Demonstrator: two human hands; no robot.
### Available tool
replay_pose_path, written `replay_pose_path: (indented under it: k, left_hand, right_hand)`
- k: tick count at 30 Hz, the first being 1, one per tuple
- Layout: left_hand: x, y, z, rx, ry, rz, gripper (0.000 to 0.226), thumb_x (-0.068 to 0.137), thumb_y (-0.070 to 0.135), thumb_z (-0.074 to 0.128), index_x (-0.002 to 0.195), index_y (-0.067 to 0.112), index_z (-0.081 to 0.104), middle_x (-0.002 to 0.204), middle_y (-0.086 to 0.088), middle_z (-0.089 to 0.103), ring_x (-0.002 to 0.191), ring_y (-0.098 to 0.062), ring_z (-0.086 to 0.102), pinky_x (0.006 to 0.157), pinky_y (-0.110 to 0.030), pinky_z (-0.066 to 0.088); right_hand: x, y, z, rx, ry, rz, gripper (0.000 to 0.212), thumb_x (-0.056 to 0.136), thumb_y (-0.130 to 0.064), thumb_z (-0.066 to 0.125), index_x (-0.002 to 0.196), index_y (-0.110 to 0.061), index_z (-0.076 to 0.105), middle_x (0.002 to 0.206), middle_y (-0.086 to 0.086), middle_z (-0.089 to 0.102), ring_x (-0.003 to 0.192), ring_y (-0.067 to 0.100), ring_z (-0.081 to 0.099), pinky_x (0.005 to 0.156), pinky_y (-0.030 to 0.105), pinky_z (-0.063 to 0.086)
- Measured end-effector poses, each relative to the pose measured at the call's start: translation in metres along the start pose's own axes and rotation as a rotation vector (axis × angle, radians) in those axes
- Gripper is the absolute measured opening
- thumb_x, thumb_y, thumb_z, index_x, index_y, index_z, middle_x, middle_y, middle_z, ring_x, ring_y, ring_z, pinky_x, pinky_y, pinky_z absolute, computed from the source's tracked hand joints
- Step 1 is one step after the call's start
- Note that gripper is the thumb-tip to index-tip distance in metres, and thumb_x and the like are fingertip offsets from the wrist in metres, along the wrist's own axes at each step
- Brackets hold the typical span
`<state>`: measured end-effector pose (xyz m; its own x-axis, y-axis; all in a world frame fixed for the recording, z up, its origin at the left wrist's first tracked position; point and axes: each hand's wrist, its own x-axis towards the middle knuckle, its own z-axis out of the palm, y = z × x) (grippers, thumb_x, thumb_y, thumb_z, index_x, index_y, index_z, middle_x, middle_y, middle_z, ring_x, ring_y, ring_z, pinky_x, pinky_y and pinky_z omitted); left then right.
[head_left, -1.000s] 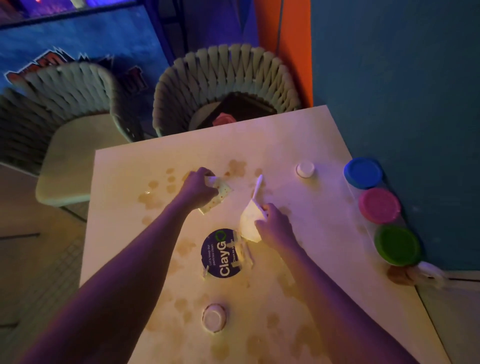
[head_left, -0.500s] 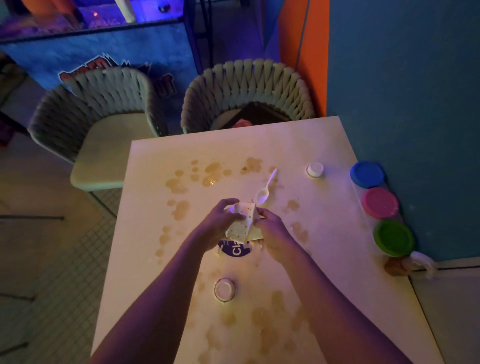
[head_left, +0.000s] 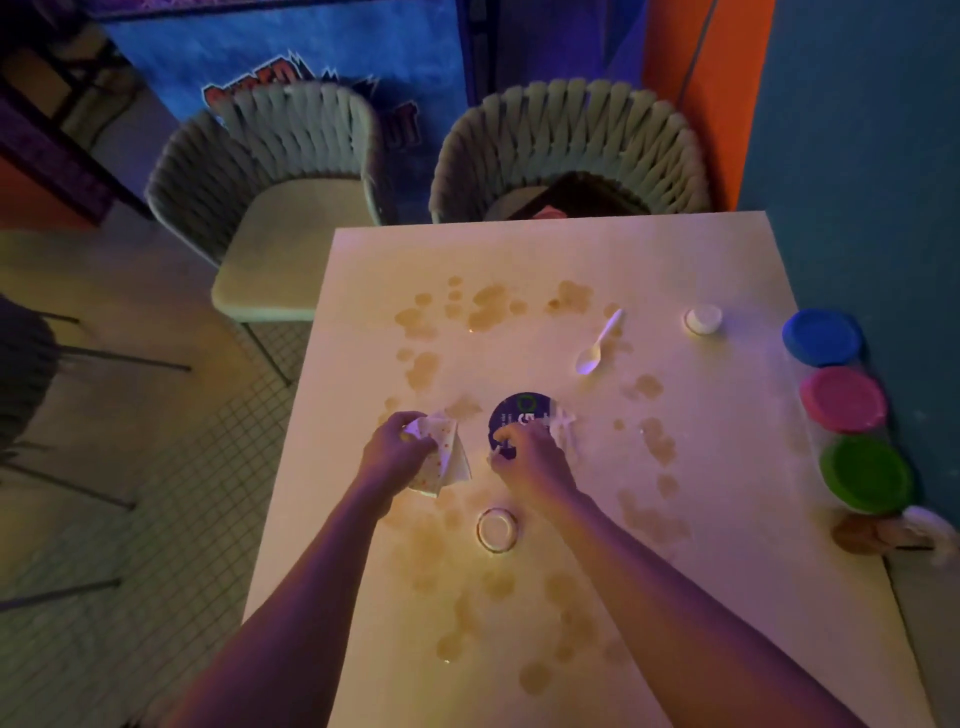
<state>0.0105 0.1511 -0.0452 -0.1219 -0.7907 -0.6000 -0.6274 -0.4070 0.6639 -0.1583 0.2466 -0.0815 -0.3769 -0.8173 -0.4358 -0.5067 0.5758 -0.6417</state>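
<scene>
Head view: left hand (head_left: 395, 448) grips a spotted wrapper (head_left: 441, 460), right hand (head_left: 537, 460) pinches the dark disc (head_left: 519, 413).

Body rundown, not much to it:
- left hand (head_left: 395, 448) bare, right hand (head_left: 532, 460) bare too
- left forearm (head_left: 291, 597) and right forearm (head_left: 675, 597) uncovered all way from wrist to bottom frame edge, so skin only in shot, wrists included
- forearms slim, smooth outline, right one looks bit broader near frame edge
- knuckles show as soft bumps
- dim light, nails and finer detail too blurry to call
</scene>
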Motion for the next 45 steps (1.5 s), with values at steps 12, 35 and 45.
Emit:
replay_pose_path:
  k: [12,35,45]
  left_hand:
    - [-0.002,-0.039,-0.016,0.1,0.048,0.067,0.044,0.08,0.015,0.069,0.122,0.026,0.064,0.11,-0.004,0.068,0.088,-0.023,0.068,0.075,-0.034,0.057]
    - [-0.054,-0.071,0.002,0.075,0.007,0.05,0.048,0.076,0.022,0.068,0.122,0.032,0.063,0.11,-0.004,0.066,0.087,-0.021,0.068,0.076,-0.039,0.06]
    - [-0.072,-0.079,0.007,0.094,0.043,0.028,0.045,0.081,0.014,0.068,0.124,0.027,0.063,0.105,-0.002,0.068,0.083,-0.019,0.068,0.072,-0.034,0.058]
  right_hand:
    - [0.013,0.002,0.027,-0.212,0.114,-0.121,0.016,0.085,-0.012,0.06,0.088,-0.017,0.074,0.095,0.003,0.068,0.088,0.026,0.064,0.07,0.037,0.054]
    - [-0.061,0.006,0.032,-0.037,-0.051,0.083,0.024,0.082,-0.038,0.059,0.086,-0.017,0.05,0.098,0.005,0.05,0.083,0.025,0.055,0.07,0.033,0.045]
    - [-0.069,0.023,0.046,-0.274,-0.056,-0.09,0.04,0.085,-0.032,0.063,0.116,-0.014,0.047,0.114,0.009,0.048,0.105,0.032,0.054,0.076,0.036,0.046]
